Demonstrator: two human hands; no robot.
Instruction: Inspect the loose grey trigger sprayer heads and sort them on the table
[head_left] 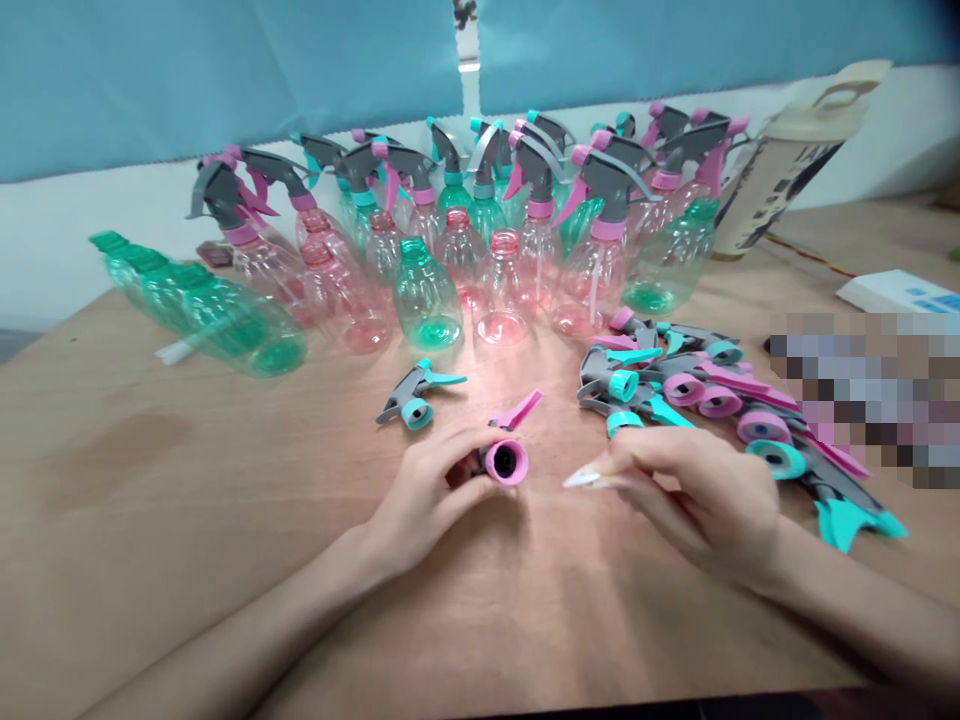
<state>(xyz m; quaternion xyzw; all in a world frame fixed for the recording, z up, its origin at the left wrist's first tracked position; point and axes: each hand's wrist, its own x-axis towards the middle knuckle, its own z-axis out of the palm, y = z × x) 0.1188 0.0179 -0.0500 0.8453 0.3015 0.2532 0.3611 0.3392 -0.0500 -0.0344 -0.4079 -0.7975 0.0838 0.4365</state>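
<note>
My left hand (427, 480) is closed around a grey and pink spray trigger head (508, 462). Its pink collar faces me with a dark opening, and the pink lever points up and away. To the right, my right hand (697, 490) pinches a small white piece (583, 478), its tip pointing toward the collar but apart from it. The piece's rest is hidden by the fingers, so its kind is unclear. Just beyond my left hand lies a teal and grey spray trigger head (416, 398). A pile of pink and teal trigger heads (720, 400) lies beside my right hand.
Several pink and green bottles (431, 300) stand across the back, many topped with trigger heads. Green bottles (240, 320) stand at the left. A white tumbler (787, 160), a white box (900, 295) and a blurred-out object (870, 400) are on the right of the wooden table (187, 540).
</note>
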